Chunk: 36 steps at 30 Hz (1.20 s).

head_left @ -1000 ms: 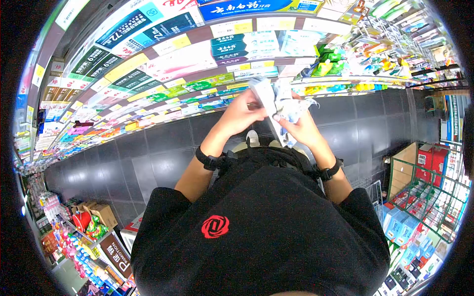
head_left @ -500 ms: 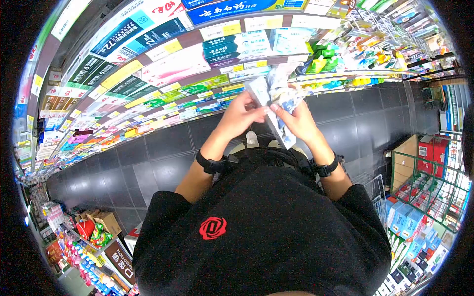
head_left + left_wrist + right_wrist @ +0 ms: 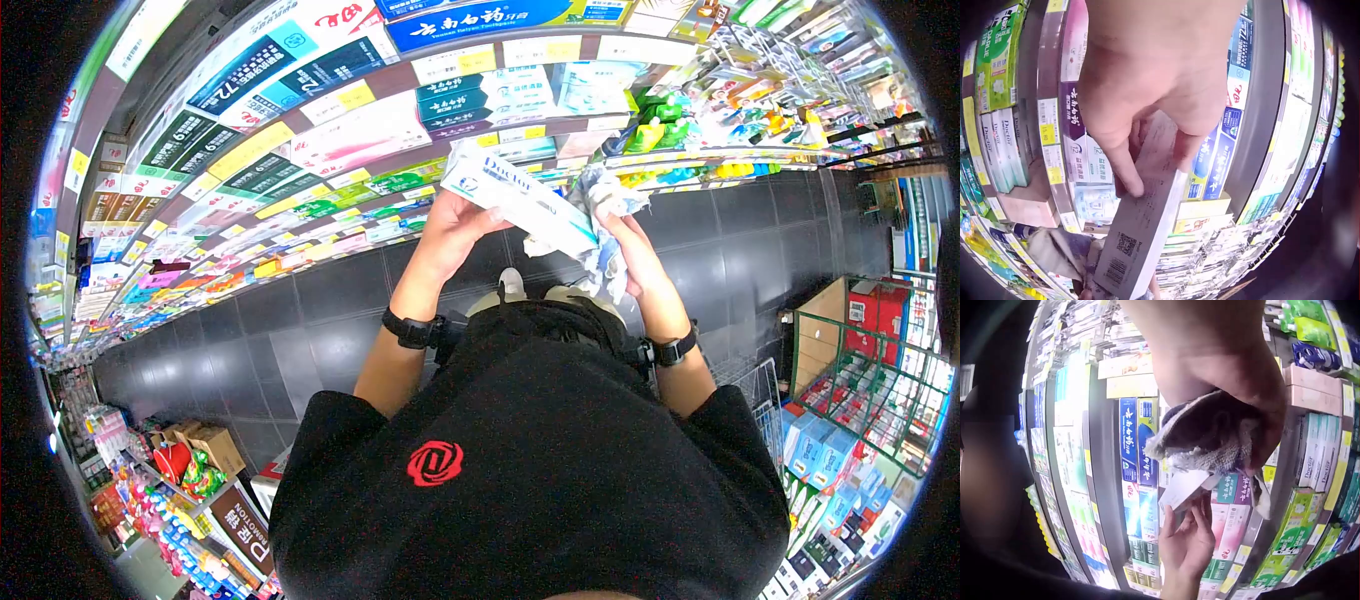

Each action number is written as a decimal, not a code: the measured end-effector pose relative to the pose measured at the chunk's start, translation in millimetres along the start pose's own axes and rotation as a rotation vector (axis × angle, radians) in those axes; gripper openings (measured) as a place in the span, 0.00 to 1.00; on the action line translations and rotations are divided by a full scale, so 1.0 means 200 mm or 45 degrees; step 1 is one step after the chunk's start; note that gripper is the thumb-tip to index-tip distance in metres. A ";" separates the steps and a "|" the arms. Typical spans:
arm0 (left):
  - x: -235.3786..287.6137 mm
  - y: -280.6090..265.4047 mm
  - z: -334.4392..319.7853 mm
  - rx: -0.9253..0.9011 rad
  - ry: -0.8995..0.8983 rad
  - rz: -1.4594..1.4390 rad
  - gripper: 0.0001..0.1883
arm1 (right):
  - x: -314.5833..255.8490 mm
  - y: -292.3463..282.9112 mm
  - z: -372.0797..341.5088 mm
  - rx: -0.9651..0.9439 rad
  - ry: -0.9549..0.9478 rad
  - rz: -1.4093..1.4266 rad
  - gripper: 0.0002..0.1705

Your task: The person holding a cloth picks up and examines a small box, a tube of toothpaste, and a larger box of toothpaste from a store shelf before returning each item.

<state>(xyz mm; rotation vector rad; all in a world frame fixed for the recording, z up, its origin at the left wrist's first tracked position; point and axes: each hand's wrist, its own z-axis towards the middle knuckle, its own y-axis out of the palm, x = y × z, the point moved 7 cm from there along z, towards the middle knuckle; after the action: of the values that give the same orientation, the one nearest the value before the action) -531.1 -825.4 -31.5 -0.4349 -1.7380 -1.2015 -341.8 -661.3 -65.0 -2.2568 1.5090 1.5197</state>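
Note:
The left hand (image 3: pixel 452 232) grips one end of a long white toothpaste box (image 3: pixel 520 200) marked "Doctor", its face turned up. In the left wrist view the thumb and fingers pinch the box (image 3: pixel 1141 219), whose side with a barcode and square code shows. A crumpled grey-white cloth (image 3: pixel 604 210) is bunched in the right hand (image 3: pixel 636 255), against the far end of the box. From the right wrist, the cloth (image 3: pixel 1210 440) lies under the curled right hand (image 3: pixel 1235 381), partly hiding the box (image 3: pixel 1186 487); those fingertips are mostly hidden.
Shelves of toothpaste boxes (image 3: pixel 480 25) with price tags curve across the front, green and yellow packs (image 3: pixel 660 125) at their right. Dark floor tiles (image 3: pixel 330 290) lie below. Behind to the right stand a green wire rack (image 3: pixel 870 390) and wire cart (image 3: pixel 765 400); cartons (image 3: pixel 215 450) are lower left.
The box has swung from steep to a flatter slant, its printed "Doctor" face now showing. The left hand has moved left, and the right hand with the cloth slightly right.

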 end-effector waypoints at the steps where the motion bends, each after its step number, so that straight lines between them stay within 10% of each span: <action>1: 0.00 0.00 0.00 -0.003 -0.002 -0.001 0.28 | 0.01 0.00 0.01 -0.028 0.040 0.035 0.34; 11: 0.01 0.00 0.00 -0.070 0.029 -0.117 0.29 | 0.03 -0.03 0.00 0.052 0.054 0.096 0.26; 20: -0.04 -0.03 0.00 0.088 -0.125 0.045 0.22 | -0.14 0.06 -0.03 0.082 -0.616 -0.357 0.18; 31: -0.02 0.06 0.01 0.043 -0.117 0.406 0.20 | -0.14 0.28 -0.12 -0.267 -0.812 -1.336 0.38; 36: -0.06 0.19 0.02 -0.197 -0.036 0.839 0.23 | -0.15 0.32 -0.12 -0.269 -0.809 -1.181 0.21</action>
<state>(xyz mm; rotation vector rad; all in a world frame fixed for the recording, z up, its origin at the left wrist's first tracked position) -498.8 -802.1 -22.1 -1.0272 -1.3586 -0.8453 -373.3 -686.5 -2.9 -1.7974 0.0956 1.7801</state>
